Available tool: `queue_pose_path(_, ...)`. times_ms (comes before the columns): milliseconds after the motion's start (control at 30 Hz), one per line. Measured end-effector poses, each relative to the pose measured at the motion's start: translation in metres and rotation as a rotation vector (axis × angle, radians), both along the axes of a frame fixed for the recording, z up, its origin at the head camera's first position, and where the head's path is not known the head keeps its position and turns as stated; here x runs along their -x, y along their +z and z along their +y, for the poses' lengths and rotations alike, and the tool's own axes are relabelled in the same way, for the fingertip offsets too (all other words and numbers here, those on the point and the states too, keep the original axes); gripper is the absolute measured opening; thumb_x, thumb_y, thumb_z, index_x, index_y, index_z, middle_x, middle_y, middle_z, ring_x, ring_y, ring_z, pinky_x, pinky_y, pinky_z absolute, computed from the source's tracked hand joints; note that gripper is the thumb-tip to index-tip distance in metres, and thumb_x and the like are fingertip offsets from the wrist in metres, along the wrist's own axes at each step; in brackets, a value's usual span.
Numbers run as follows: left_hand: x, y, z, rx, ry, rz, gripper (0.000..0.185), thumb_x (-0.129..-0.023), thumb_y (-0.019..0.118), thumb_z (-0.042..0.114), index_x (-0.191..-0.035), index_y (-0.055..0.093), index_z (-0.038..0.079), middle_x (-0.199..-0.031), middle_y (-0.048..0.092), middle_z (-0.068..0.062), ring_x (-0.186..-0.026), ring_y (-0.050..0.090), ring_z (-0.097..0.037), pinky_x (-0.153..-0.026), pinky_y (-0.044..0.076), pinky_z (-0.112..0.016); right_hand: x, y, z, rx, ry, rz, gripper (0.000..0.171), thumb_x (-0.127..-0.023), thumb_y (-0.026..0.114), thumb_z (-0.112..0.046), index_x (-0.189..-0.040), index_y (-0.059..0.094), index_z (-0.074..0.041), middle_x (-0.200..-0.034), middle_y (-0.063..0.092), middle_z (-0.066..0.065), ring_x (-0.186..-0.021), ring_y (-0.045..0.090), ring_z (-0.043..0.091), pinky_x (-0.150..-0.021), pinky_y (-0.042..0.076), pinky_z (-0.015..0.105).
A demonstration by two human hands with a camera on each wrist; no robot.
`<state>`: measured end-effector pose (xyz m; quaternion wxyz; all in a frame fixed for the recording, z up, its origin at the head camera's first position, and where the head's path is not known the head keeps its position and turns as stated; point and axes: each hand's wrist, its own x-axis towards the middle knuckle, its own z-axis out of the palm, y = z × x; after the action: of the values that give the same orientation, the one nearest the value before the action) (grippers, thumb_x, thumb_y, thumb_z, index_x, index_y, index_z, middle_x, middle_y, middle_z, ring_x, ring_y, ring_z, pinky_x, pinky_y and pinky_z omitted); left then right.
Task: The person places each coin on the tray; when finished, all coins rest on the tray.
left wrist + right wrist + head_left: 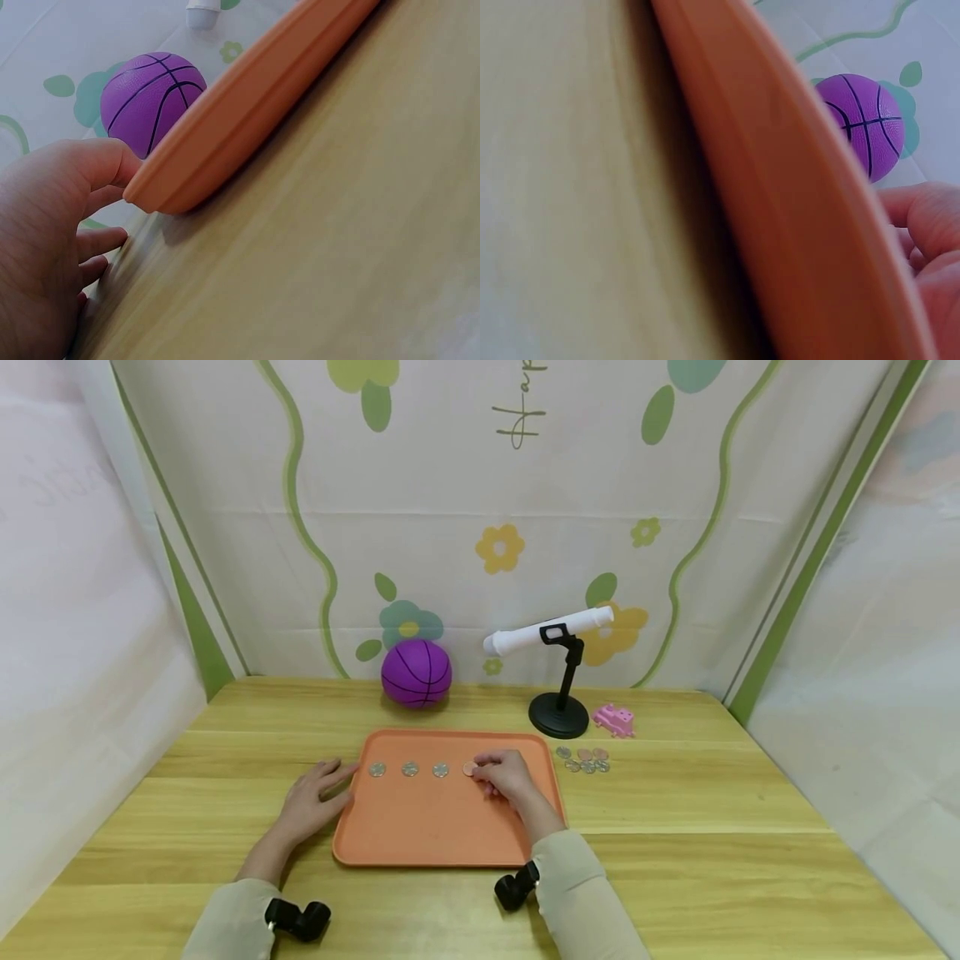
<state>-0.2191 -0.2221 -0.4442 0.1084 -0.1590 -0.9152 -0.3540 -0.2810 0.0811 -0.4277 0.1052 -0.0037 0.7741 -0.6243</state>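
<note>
An orange tray (435,827) lies on the wooden table, with a row of silver coins (409,769) along its far part. At the right end of that row is a copper coin (469,768), its right side partly covered by the fingertips of my right hand (510,778), which pinches it. The right wrist view shows curled fingers (930,217) beyond the tray's rim, but the coin is hidden there. My left hand (311,802) rests at the tray's left edge, fingers loosely extended; in the left wrist view its index finger (112,161) touches the rim.
Several loose silver and copper coins (588,766) lie right of the tray. Behind it stand a purple ball (416,673), a white microphone (525,637) on a black stand (558,716), and a small pink toy (615,719). A patterned cloth (450,485) hangs behind the table.
</note>
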Motion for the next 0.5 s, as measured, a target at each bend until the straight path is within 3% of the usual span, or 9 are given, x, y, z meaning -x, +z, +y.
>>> queue_pose_path(500,-0.001,0.002,0.000,-0.006,0.010,-0.009,0.044,-0.083,0.054,0.020,-0.123,0.048,0.001,-0.127,0.033,-0.029,-0.118,0.020,-0.047,-0.091,0.009,-0.061,0.001,0.012,0.017,0.060,0.056,0.039,0.034,-0.081,0.059,-0.009,-0.111,0.056,0.005,-0.079,0.063,0.012,-0.050,0.049,0.013,-0.046,0.040,0.023)
